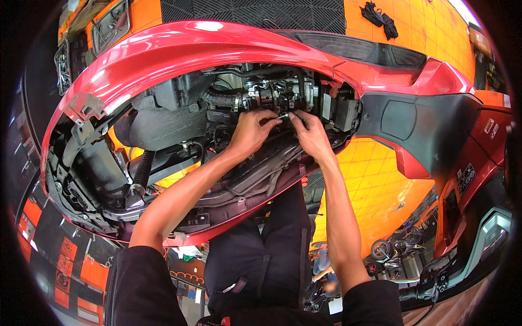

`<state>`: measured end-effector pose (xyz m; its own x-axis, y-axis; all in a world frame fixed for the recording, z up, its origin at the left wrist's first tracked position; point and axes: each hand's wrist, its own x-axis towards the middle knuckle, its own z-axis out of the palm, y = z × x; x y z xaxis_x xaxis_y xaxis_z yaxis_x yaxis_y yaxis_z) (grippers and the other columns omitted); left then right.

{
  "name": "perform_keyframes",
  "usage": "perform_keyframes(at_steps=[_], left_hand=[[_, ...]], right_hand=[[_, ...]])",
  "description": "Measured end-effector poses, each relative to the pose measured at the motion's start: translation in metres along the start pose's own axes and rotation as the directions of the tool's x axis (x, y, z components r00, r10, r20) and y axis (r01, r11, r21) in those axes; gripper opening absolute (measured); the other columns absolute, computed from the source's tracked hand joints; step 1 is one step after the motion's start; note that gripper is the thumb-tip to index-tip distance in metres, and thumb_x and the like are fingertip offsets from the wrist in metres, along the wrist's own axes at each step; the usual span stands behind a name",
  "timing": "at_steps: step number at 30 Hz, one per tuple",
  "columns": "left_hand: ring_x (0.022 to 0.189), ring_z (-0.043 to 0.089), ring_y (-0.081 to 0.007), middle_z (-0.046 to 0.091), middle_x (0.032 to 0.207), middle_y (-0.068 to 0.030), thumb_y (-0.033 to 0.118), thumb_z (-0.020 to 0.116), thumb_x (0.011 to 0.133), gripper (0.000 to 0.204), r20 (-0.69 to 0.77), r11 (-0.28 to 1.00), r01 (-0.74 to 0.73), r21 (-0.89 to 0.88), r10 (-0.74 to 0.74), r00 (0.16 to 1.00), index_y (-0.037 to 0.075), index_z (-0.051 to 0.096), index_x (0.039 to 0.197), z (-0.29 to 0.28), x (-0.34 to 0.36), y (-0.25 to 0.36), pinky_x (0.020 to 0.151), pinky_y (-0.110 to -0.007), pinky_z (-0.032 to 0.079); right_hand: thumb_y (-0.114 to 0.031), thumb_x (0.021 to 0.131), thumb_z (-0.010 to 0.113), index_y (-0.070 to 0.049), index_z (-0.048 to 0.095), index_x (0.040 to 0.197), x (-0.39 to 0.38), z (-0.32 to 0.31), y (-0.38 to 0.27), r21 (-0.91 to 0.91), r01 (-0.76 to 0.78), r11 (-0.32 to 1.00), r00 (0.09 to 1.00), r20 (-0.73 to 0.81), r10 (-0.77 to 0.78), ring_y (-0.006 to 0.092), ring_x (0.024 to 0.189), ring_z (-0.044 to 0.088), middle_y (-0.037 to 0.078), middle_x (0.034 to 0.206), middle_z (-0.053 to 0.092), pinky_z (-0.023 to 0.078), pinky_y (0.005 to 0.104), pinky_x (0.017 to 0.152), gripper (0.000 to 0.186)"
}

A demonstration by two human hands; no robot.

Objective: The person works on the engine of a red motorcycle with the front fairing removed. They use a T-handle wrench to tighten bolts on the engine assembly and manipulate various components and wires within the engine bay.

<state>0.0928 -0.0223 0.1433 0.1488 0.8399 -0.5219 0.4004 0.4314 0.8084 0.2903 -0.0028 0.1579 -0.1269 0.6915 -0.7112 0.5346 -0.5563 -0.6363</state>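
Note:
A red scooter body lies open in front of me, showing a dark engine compartment with metal fittings and a ribbed hose. Inside it, my left hand and my right hand meet just below the fittings, with closed fingers at a small slim silver piece. The right fingertips pinch its right end; the left fingertips are at its left end. I cannot make out exactly what the piece is or whether it is attached. A black box sits right of my right hand.
An orange tiled floor shows around the scooter, with a black mat, black gloves and metal trays. Another scooter and another person are at lower right. A dark handlebar part is nearby.

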Motion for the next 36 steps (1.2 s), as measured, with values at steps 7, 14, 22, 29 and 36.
perform_keyframes(at_steps=[7, 14, 22, 29, 36], left_hand=[[0.099, 0.074, -0.0349, 0.076, 0.107, -0.0200, 0.021, 0.075, 0.093, 0.026, 0.074, 0.997, -0.074, -0.006, 0.074, 0.994, 0.002, 0.078, 0.110, -0.003, 0.018, -0.010, 0.087, -0.041, 0.055], [0.146, 0.032, -0.0427, 0.040, 0.153, -0.0144, 0.036, 0.079, 0.089, 0.058, 0.162, 0.548, -0.349, 0.760, 0.361, 0.919, 0.026, 0.061, 0.144, -0.017, 0.043, -0.046, 0.120, -0.049, 0.034], [0.145, 0.032, -0.0471, 0.042, 0.148, -0.0212, 0.033, 0.081, 0.086, 0.050, 0.176, 0.696, -0.419, 0.583, 0.395, 0.902, 0.018, 0.065, 0.131, -0.017, 0.048, -0.061, 0.105, -0.055, 0.056], [0.147, 0.032, -0.0456, 0.040, 0.151, -0.0228, 0.034, 0.081, 0.084, 0.054, 0.154, 0.725, -0.387, 0.569, 0.369, 0.917, 0.017, 0.065, 0.132, -0.016, 0.044, -0.062, 0.111, -0.057, 0.049], [0.147, 0.031, -0.0491, 0.035, 0.157, -0.0226, 0.038, 0.083, 0.081, 0.071, 0.142, 0.755, -0.357, 0.549, 0.337, 0.931, 0.026, 0.056, 0.146, -0.019, 0.036, -0.077, 0.120, -0.060, 0.034]], right_hand=[[-0.033, 0.095, 0.071, 0.006, 0.075, 0.112, 0.012, -0.008, -0.015, -0.038, 0.037, 0.999, 0.999, -0.036, -0.039, 0.0445, 0.105, 0.070, 0.029, 0.107, 0.074, 0.053, 0.0429, 0.094, 0.043], [-0.021, 0.092, 0.075, -0.002, 0.077, 0.111, 0.058, 0.004, -0.010, -0.237, 0.180, 0.955, 0.952, -0.204, -0.230, 0.0402, 0.096, 0.073, 0.024, 0.099, 0.076, 0.055, 0.0427, 0.085, 0.027], [-0.010, 0.083, 0.071, -0.006, 0.076, 0.118, 0.097, 0.021, 0.001, -0.539, 0.223, 0.812, 0.964, 0.000, -0.265, 0.0503, 0.107, 0.065, 0.027, 0.108, 0.072, 0.052, 0.0553, 0.097, 0.035], [-0.009, 0.082, 0.073, 0.000, 0.074, 0.111, 0.088, 0.043, -0.013, -0.720, 0.161, 0.675, 0.961, -0.040, -0.273, 0.0483, 0.096, 0.070, 0.030, 0.103, 0.072, 0.058, 0.0538, 0.087, 0.031], [-0.013, 0.083, 0.076, -0.003, 0.079, 0.105, 0.089, 0.046, -0.014, -0.728, 0.189, 0.659, 0.958, -0.011, -0.288, 0.0444, 0.095, 0.072, 0.029, 0.099, 0.073, 0.057, 0.0540, 0.089, 0.023]])
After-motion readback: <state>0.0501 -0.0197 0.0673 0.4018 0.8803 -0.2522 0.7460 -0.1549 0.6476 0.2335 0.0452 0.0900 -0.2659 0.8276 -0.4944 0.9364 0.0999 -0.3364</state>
